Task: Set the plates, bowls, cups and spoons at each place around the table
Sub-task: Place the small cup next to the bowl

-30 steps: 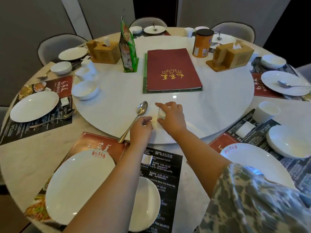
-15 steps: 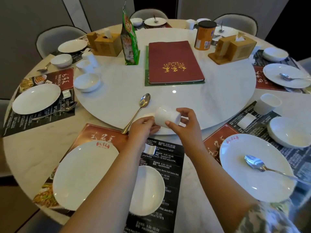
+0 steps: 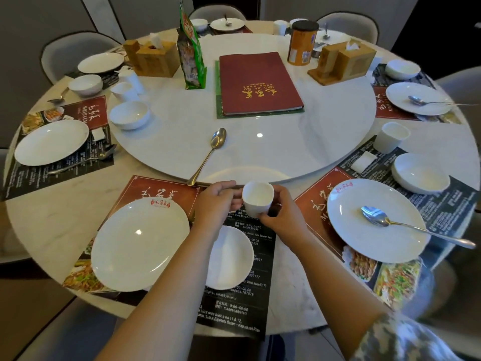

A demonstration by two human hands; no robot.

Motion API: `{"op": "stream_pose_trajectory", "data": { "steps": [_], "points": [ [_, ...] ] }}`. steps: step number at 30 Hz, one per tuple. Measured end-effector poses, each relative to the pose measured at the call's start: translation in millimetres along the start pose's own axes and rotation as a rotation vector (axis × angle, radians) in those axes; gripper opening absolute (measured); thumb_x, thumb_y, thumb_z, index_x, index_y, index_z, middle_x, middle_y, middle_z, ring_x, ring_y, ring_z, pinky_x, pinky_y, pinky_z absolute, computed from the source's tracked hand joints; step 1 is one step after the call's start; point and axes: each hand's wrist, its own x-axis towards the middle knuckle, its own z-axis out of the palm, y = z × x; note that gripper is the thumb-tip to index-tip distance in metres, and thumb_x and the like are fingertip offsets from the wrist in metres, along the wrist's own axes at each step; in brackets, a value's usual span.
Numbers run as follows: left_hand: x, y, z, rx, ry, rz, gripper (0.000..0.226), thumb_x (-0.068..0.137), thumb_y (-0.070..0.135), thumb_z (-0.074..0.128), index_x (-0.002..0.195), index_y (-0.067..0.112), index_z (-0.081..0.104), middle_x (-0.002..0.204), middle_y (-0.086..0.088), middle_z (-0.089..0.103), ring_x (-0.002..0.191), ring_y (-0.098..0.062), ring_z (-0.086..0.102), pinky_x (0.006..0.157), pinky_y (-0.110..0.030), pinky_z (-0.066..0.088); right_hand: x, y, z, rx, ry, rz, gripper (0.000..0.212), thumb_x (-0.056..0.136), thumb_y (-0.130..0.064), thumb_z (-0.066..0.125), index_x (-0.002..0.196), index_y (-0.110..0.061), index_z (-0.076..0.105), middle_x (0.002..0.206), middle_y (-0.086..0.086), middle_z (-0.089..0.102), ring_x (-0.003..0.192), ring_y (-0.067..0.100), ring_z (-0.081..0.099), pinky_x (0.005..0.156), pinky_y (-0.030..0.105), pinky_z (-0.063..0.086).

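Holding the cup (image 3: 257,198) upright between both hands, you have your right hand (image 3: 282,217) curled round its near side and your left hand (image 3: 217,203) pinching its left wall. It sits above the far end of the mat (image 3: 242,303), beyond the bowl (image 3: 231,256) and right of the plate (image 3: 140,243). A spoon (image 3: 208,155) lies on the turntable (image 3: 286,142), its handle tip just beyond your left hand.

cup (image 3: 257,199) — white | menu (image 3: 260,83) — dark red, gold lettering | sleeve (image 3: 406,340) camouflage
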Motion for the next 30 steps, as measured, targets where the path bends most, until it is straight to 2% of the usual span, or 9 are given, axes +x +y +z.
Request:
{"op": "stream_pose_trajectory", "data": {
  "steps": [4, 8, 12, 14, 17, 23, 27, 30],
  "points": [
    [-1, -8, 1, 0.081, -0.009, 0.03, 0.027, 0.09, 0.003, 0.051, 0.109, 0.012, 0.067, 0.089, -0.003, 0.076, 0.076, -0.017, 0.071, 0.073, -0.028, 0.057, -4, 3, -1, -0.038, 0.0, 0.012, 0.066, 0.076, -0.011, 0.075, 0.131, -0.024, 0.042, 0.123, -0.008, 0.057, 0.11, 0.008, 0.052, 0.09, 0.027, 0.047],
    [1, -12, 2, 0.1, -0.011, 0.051, 0.028, 0.09, 0.003, 0.049, 0.108, 0.014, 0.068, 0.088, -0.003, 0.075, 0.073, -0.014, 0.071, 0.067, -0.024, 0.055, -5, 8, 1, -0.049, 0.013, 0.011, 0.066, 0.076, -0.012, 0.075, 0.131, -0.026, 0.042, 0.125, -0.009, 0.057, 0.112, 0.008, 0.053, 0.09, 0.027, 0.048],
    [0, -10, 0, 0.08, -0.029, 0.053, 0.028, 0.092, 0.001, 0.048, 0.107, 0.014, 0.066, 0.087, -0.004, 0.075, 0.072, -0.013, 0.07, 0.065, -0.021, 0.055, -6, 4, 4, -0.056, 0.046, -0.016, 0.068, 0.075, -0.012, 0.077, 0.132, -0.025, 0.042, 0.124, -0.009, 0.055, 0.115, 0.009, 0.05, 0.088, 0.022, 0.042],
    [-3, -9, -8, 0.086, -0.032, 0.067, 0.028, 0.093, 0.001, 0.047, 0.108, 0.014, 0.066, 0.091, -0.004, 0.074, 0.075, -0.014, 0.069, 0.069, -0.024, 0.057, -10, -3, 7, -0.074, 0.091, -0.05, 0.072, 0.073, -0.017, 0.08, 0.133, -0.025, 0.042, 0.121, -0.011, 0.051, 0.115, 0.007, 0.045, 0.093, 0.023, 0.04],
    [-6, -7, -34, 0.168, 0.001, 0.147, 0.029, 0.094, 0.004, 0.046, 0.104, 0.023, 0.066, 0.096, 0.001, 0.073, 0.08, -0.013, 0.069, 0.077, -0.03, 0.057, -17, -15, 14, -0.142, 0.182, -0.094, 0.08, 0.075, -0.025, 0.081, 0.142, -0.026, 0.037, 0.134, -0.004, 0.045, 0.127, 0.012, 0.036, 0.102, 0.029, 0.034],
    [-11, -1, -105, 0.269, 0.109, 0.241, 0.03, 0.091, 0.007, 0.049, 0.092, 0.031, 0.067, 0.093, 0.009, 0.072, 0.088, -0.013, 0.068, 0.088, -0.039, 0.055, -26, -48, 48, -0.279, 0.337, -0.208, 0.06, 0.08, -0.015, 0.073, 0.136, -0.018, 0.051, 0.136, 0.006, 0.05, 0.13, 0.022, 0.037, 0.101, 0.018, 0.022],
    [-18, 3, -135, 0.322, 0.097, 0.239, 0.03, 0.09, 0.01, 0.049, 0.089, 0.036, 0.064, 0.09, 0.013, 0.07, 0.089, -0.014, 0.068, 0.09, -0.044, 0.054, -17, -51, 58, -0.44, 0.312, -0.129, 0.056, 0.082, -0.02, 0.072, 0.135, -0.021, 0.052, 0.143, 0.01, 0.044, 0.135, 0.027, 0.031, 0.109, 0.032, 0.027],
    [-19, 2, -136, 0.313, 0.065, 0.251, 0.03, 0.091, 0.008, 0.049, 0.092, 0.034, 0.064, 0.093, 0.012, 0.07, 0.086, -0.013, 0.068, 0.089, -0.044, 0.055, -11, -47, 57, -0.49, 0.307, -0.095, 0.045, 0.083, -0.012, 0.07, 0.127, -0.015, 0.059, 0.14, 0.012, 0.046, 0.135, 0.026, 0.031, 0.109, 0.033, 0.029]
  ]
}}
